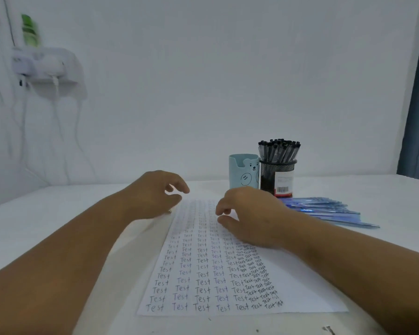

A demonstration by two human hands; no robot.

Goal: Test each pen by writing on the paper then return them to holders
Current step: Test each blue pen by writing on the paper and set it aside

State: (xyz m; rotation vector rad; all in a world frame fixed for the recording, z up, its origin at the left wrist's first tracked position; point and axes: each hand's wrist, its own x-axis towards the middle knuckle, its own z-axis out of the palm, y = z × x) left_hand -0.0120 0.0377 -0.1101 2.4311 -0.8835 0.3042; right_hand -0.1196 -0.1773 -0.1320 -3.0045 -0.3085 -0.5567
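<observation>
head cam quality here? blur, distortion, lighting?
Head view: dim, flat, bluish light with soft shadows and no glare; wall shelf and green bottle at upper left are smeared; far rows on the paper blur out, near rows are legible; both hands slightly soft; wide-angle bowing at the edges.

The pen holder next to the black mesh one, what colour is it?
Light blue pen holder with a bear face drawn on it, seen in the head view.

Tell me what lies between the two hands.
In the head view, only the paper lies between the left hand and the right hand: its far end, covered with rows of handwritten "Test". No pen is there.
</observation>
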